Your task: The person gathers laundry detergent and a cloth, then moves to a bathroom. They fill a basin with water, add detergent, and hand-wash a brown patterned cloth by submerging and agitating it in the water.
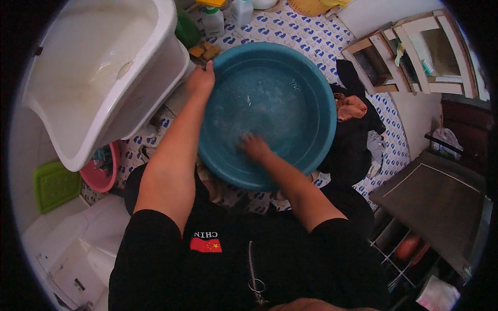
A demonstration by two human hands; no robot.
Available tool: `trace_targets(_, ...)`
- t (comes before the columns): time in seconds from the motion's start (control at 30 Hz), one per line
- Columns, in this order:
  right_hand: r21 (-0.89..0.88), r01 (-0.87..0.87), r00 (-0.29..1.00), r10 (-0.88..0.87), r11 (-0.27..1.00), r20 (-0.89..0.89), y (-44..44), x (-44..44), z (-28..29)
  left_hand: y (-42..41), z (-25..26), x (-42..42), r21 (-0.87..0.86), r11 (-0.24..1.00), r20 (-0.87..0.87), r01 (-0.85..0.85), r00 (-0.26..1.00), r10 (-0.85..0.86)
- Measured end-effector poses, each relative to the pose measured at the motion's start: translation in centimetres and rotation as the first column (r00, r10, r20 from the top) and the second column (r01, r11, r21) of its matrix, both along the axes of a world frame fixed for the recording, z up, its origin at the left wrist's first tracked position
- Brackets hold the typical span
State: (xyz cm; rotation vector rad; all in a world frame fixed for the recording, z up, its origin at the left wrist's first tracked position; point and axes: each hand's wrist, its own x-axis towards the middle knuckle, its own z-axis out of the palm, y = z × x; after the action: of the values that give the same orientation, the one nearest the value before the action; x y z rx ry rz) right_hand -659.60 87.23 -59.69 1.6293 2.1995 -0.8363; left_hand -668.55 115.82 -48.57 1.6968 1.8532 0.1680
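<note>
A large round blue-green plastic basin (272, 97) stands on the patterned floor in front of me, with what looks like a little water or wetness on its bottom. My left hand (202, 79) grips the basin's rim at its upper left, the thumb on the edge. Inside the basin, my right hand (253, 145) is low down at the near side, against or just over the bottom; its fingertips are blurred and nothing shows in it. Dark clothes (346, 147) lie in a heap right of the basin, with an orange-brown cloth (351, 107) on them.
At the left a white washbasin (97, 77) juts over a pink basin (102, 171) holding items. Bottles (213, 23) and yellowish pieces (204, 50) sit beyond the rim. A wooden-framed rack (428, 58) and a dark-topped stand (435, 198) are on the right.
</note>
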Motion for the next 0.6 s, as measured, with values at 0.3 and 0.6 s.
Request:
trace_targets(0.3, -0.050, 0.504, 0.848, -0.484, 0.862, 0.215, 3.9, 11.7, -0.6, 6.2, 2.5, 1.3, -0.040, 0.777, -0.001, 0.629, 0.777, -0.629)
trace_targets(0.6, 0.043, -0.041, 0.994, 0.036, 0.998, 0.102, 4.4, 0.8, -0.7, 1.9, 2.7, 0.3, 0.154, 0.767, -0.117, 0.623, 0.782, -0.612)
